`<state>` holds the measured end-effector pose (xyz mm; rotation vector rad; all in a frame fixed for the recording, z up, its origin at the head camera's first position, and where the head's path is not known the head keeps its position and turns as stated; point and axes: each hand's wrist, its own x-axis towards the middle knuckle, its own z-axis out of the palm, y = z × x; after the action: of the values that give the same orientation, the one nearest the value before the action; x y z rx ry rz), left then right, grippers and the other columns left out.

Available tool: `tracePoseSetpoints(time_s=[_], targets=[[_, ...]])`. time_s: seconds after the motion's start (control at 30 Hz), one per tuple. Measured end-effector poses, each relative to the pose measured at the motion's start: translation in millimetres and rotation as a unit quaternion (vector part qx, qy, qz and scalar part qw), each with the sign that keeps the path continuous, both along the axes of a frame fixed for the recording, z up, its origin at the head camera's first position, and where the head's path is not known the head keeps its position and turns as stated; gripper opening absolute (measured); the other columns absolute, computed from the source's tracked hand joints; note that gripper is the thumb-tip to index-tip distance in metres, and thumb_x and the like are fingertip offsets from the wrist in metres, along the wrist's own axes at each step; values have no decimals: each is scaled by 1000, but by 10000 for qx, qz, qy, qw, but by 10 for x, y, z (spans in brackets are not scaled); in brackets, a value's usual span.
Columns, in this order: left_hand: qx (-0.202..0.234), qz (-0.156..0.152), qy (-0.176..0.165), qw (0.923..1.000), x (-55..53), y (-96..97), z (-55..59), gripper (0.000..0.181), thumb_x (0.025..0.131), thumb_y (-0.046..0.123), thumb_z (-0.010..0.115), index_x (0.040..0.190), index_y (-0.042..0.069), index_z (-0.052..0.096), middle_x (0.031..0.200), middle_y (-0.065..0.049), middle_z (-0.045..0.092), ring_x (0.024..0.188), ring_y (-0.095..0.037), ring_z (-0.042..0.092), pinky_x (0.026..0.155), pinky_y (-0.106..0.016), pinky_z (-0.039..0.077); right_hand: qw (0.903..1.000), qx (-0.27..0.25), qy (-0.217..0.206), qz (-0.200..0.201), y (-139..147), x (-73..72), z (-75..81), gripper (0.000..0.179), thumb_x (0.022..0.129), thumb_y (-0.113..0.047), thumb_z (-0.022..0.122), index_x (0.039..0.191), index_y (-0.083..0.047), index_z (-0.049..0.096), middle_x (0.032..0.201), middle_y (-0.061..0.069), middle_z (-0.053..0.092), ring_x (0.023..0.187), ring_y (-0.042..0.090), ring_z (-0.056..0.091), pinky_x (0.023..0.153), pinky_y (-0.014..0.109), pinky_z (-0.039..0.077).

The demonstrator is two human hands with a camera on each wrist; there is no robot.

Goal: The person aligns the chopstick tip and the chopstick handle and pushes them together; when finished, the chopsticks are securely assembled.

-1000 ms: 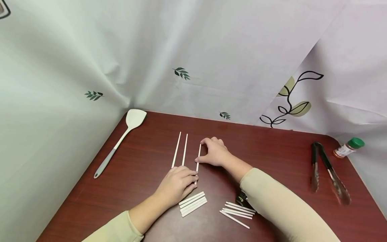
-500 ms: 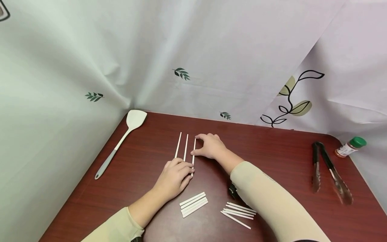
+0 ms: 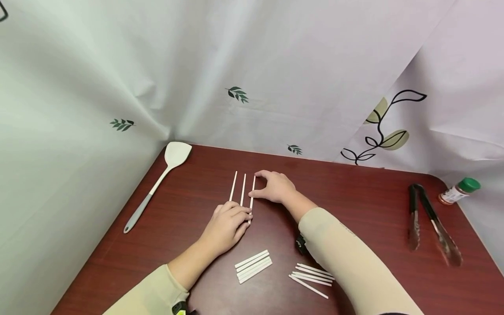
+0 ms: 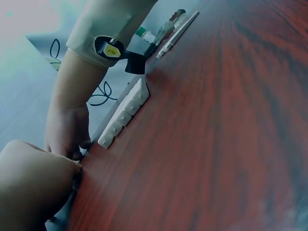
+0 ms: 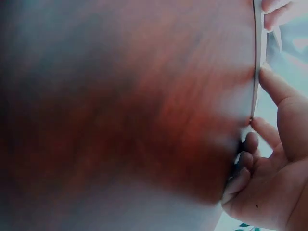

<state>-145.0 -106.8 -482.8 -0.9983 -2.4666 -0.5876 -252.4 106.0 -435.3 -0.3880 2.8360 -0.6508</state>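
Three long white sticks lie side by side on the dark red table in the head view. My left hand [image 3: 226, 225] reaches over the near ends of the left stick [image 3: 233, 185] and the middle stick [image 3: 243, 189], hiding them. Its fingers and thumb hold the near end of the right-hand stick [image 3: 253, 186]. My right hand [image 3: 275, 187] holds that stick's far part, index finger at the tip and thumb lower on its side. In the right wrist view, the thumb and index finger touch the stick [image 5: 257, 53] at two spots, the other fingers curled below.
Nearer me lie a neat row of short white sticks [image 3: 253, 266] and a looser pile of thin ones [image 3: 313, 276]. A white spatula [image 3: 159, 181] lies left; tongs [image 3: 433, 218] and a green-capped bottle [image 3: 458, 190] are right. A patterned sheet [image 3: 275, 87] hangs behind the table.
Both hands have moved the right-hand stick leftward and away from me, closer to the middle stick. In the last half second it has shifted slightly farther away.
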Motion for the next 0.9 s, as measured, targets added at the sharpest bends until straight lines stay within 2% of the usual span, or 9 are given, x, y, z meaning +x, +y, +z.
tracePoseSetpoints(time_s=[0.23,0.6,0.67,0.77,0.83,0.9], targets=[[103,18,46,9999,-8,-3,1,12,93,17,82,105,17,79,119,3,76,113,-22,63,89,-47,48,9999,125,77,9,0,23,-24,80,88,-65,78,156,-30,57,155,7,56,143,36,48,106,56,48],[177,15,-49,9998,13,0,-15,15,92,17,81,107,16,80,120,2,76,113,-22,63,91,-48,47,9996,-158,190,-104,34,44,-73,75,87,-65,78,151,-28,62,149,4,61,137,33,54,105,53,48],[216,9,-81,9997,17,0,-5,19,92,21,81,111,16,79,121,1,76,115,-22,63,91,-48,47,9992,-314,215,-142,48,35,-86,73,89,-66,75,149,-26,63,142,3,66,129,30,60,103,50,49],[427,-136,-130,9989,22,-2,17,28,92,25,80,117,14,78,122,0,74,118,-23,62,92,-49,46,9974,-663,212,-184,94,17,-100,70,93,-65,70,147,-21,65,118,2,72,105,22,65,92,44,52],[583,-318,-151,9977,29,-1,26,31,93,28,78,120,13,77,124,0,73,120,-24,61,94,-49,45,9946,-1002,187,-181,157,4,-118,65,95,-61,70,144,-19,66,102,1,69,90,19,63,83,40,51],[721,-536,-140,9959,36,8,23,30,94,27,77,120,13,76,125,1,72,120,-25,62,95,-49,45,9888,-1475,193,-112,260,-11,-149,56,98,-53,71,140,-16,69,94,0,66,83,17,60,79,37,49]])
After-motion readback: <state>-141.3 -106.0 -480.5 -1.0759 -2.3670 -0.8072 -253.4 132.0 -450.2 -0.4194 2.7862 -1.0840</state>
